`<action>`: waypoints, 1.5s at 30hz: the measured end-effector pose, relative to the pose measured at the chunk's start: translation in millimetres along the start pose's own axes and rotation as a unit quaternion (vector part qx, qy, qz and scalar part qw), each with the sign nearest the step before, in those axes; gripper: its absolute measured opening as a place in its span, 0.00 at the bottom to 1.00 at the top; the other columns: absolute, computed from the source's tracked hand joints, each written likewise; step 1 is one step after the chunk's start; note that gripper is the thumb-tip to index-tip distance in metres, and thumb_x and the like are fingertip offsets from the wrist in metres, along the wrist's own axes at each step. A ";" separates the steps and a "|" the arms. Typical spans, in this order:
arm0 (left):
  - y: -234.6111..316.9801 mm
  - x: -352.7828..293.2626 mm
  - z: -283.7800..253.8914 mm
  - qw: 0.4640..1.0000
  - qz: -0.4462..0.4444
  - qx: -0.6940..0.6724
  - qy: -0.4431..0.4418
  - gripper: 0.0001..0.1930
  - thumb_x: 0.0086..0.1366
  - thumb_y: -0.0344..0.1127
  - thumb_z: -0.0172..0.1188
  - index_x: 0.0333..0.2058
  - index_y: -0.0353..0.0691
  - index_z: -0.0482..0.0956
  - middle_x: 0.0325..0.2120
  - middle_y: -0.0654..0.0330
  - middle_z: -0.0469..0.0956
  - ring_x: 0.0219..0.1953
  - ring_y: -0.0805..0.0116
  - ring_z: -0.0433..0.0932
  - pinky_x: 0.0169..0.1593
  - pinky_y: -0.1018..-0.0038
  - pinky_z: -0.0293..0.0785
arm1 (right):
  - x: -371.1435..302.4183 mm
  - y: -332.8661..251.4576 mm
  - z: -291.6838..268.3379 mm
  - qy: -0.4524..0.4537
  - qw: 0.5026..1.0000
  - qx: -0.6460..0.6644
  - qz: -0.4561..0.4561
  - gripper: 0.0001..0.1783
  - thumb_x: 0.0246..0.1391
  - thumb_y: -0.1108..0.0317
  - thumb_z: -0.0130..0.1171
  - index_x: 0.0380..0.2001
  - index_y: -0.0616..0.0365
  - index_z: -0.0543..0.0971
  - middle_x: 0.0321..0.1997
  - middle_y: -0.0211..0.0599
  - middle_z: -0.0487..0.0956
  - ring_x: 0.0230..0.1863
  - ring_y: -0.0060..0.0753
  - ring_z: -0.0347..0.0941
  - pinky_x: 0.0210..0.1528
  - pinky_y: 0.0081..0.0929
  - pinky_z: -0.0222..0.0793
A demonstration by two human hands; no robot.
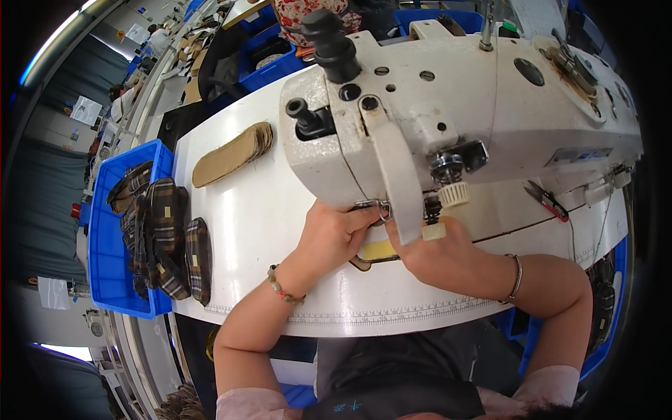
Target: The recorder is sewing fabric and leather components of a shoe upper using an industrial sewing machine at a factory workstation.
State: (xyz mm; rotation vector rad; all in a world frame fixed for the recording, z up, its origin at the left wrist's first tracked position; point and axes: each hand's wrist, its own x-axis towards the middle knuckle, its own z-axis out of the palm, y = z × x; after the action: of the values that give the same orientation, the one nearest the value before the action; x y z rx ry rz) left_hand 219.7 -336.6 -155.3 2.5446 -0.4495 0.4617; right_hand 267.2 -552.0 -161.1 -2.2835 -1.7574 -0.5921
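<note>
Both hands are close together under the head of a white sewing machine (pixel 322 164). My left hand (pixel 332 234) has its fingers bent and pressed together beside the presser foot (pixel 381 208). On the other side of the needle area, my right hand (pixel 437 252) is curled, its fingertips partly covered by the machine's white lever (pixel 399 175). What the fingers hold is hidden by the hands and the machine head. Between the hands, a yellow patch (pixel 380 250) with a dark rim shows at the machine bed; I cannot tell whether it belongs to the work.
A stack of tan insoles (pixel 231 155) lies on the white table (pixel 245 231) at the left. Plaid slipper uppers (pixel 199 255) lie by and in a blue bin (pixel 105 245). Red-handled thread snips (pixel 549 201) rest to the right. A ruler strip (pixel 364 315) runs along the near edge.
</note>
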 end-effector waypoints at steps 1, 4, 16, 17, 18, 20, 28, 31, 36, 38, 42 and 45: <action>0.6 0.5 -1.6 1.000 -0.001 0.000 0.000 0.14 0.47 0.20 0.64 0.33 0.43 0.88 0.31 0.57 0.85 0.33 0.54 0.81 0.38 0.65 0.78 | 0.4 -0.1 -1.1 0.000 1.000 0.000 -0.001 0.28 0.36 0.68 0.62 0.45 0.71 0.83 0.11 0.26 0.70 0.15 0.27 0.72 0.16 0.27 0.66; 5.2 4.1 -9.3 1.000 0.016 0.014 -0.016 0.13 0.48 0.21 0.65 0.32 0.43 0.88 0.30 0.58 0.84 0.34 0.55 0.81 0.38 0.65 0.78 | 1.0 -0.1 -5.9 -0.001 1.000 -0.020 -0.007 0.27 0.37 0.68 0.62 0.44 0.70 0.83 0.10 0.25 0.70 0.15 0.27 0.72 0.16 0.27 0.66; 21.0 6.5 -17.7 0.993 0.010 0.085 -0.080 0.13 0.51 0.28 0.66 0.37 0.47 0.87 0.38 0.68 0.82 0.40 0.63 0.81 0.38 0.69 0.80 | -1.2 -2.1 -6.2 -0.031 0.999 -0.009 0.001 0.26 0.40 0.69 0.61 0.47 0.68 0.82 0.06 0.24 0.65 0.13 0.27 0.69 0.17 0.28 0.60; 20.7 5.9 -17.2 0.993 0.012 0.087 -0.076 0.13 0.51 0.28 0.66 0.37 0.48 0.87 0.38 0.68 0.82 0.40 0.63 0.80 0.38 0.70 0.80 | -1.2 -2.2 -6.1 -0.031 0.999 -0.010 0.001 0.26 0.40 0.69 0.61 0.47 0.68 0.82 0.07 0.25 0.67 0.13 0.28 0.69 0.17 0.28 0.61; 20.5 5.7 -16.2 0.993 0.015 0.088 -0.072 0.13 0.51 0.28 0.66 0.37 0.48 0.87 0.38 0.69 0.82 0.40 0.63 0.80 0.38 0.71 0.80 | -1.6 -1.9 -5.8 -0.032 0.999 -0.012 0.001 0.26 0.40 0.69 0.61 0.47 0.67 0.82 0.08 0.26 0.68 0.13 0.28 0.70 0.18 0.28 0.61; 21.2 6.3 -14.1 0.992 0.010 0.102 -0.075 0.13 0.51 0.28 0.66 0.38 0.48 0.87 0.38 0.69 0.82 0.40 0.63 0.80 0.37 0.71 0.80 | -3.0 -0.6 -0.9 -0.021 1.000 -0.018 0.003 0.26 0.40 0.69 0.61 0.48 0.67 0.81 0.11 0.28 0.71 0.15 0.29 0.71 0.18 0.29 0.61; 20.3 5.4 -5.8 0.994 0.003 0.104 -0.045 0.14 0.51 0.30 0.65 0.39 0.44 0.85 0.34 0.61 0.83 0.29 0.58 0.81 0.33 0.64 0.75 | -8.0 2.2 16.6 -0.022 0.999 -0.037 0.018 0.25 0.41 0.70 0.61 0.47 0.66 0.80 0.21 0.37 0.78 0.24 0.34 0.76 0.21 0.31 0.65; 21.1 4.0 -5.5 0.992 0.011 0.119 -0.034 0.14 0.52 0.31 0.65 0.40 0.44 0.85 0.35 0.60 0.83 0.32 0.59 0.82 0.33 0.64 0.75 | -9.7 3.7 17.3 -0.034 0.999 -0.036 0.009 0.22 0.44 0.70 0.61 0.45 0.65 0.79 0.22 0.35 0.78 0.26 0.35 0.77 0.22 0.31 0.66; 27.5 6.9 -20.8 0.996 0.016 0.071 -0.044 0.13 0.55 0.31 0.65 0.41 0.43 0.84 0.35 0.59 0.81 0.32 0.61 0.81 0.34 0.64 0.75 | -9.6 7.8 22.4 -0.032 0.997 0.036 0.065 0.17 0.50 0.68 0.61 0.45 0.60 0.79 0.19 0.36 0.76 0.20 0.40 0.76 0.21 0.34 0.69; 21.1 4.2 -29.2 0.993 0.002 0.085 -0.080 0.16 0.54 0.29 0.65 0.44 0.43 0.83 0.36 0.61 0.81 0.37 0.61 0.81 0.36 0.67 0.78 | -6.8 10.2 24.3 0.000 0.985 0.129 0.113 0.15 0.50 0.69 0.60 0.43 0.60 0.80 0.18 0.37 0.76 0.19 0.41 0.76 0.20 0.35 0.69; 1.5 3.9 -29.9 0.988 0.000 0.098 -0.122 0.17 0.52 0.26 0.65 0.43 0.41 0.84 0.38 0.63 0.81 0.42 0.61 0.81 0.38 0.70 0.80 | -4.2 6.4 36.8 0.067 0.915 0.277 0.284 0.05 0.53 0.70 0.60 0.31 0.59 0.82 0.16 0.40 0.76 0.18 0.45 0.75 0.19 0.38 0.68; -2.7 4.7 -25.4 0.988 0.083 0.118 -0.061 0.13 0.51 0.28 0.65 0.38 0.39 0.86 0.38 0.63 0.81 0.41 0.63 0.80 0.40 0.71 0.80 | 6.6 16.4 20.3 0.092 0.957 0.211 0.178 0.07 0.52 0.69 0.60 0.23 0.59 0.81 0.17 0.40 0.77 0.18 0.46 0.75 0.19 0.39 0.68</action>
State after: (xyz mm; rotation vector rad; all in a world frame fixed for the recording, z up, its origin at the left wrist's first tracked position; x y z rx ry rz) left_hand 219.0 -321.9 -133.9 2.7872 -0.6916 0.4438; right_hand 288.3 -542.7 -175.2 -2.0863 -1.2040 -0.3101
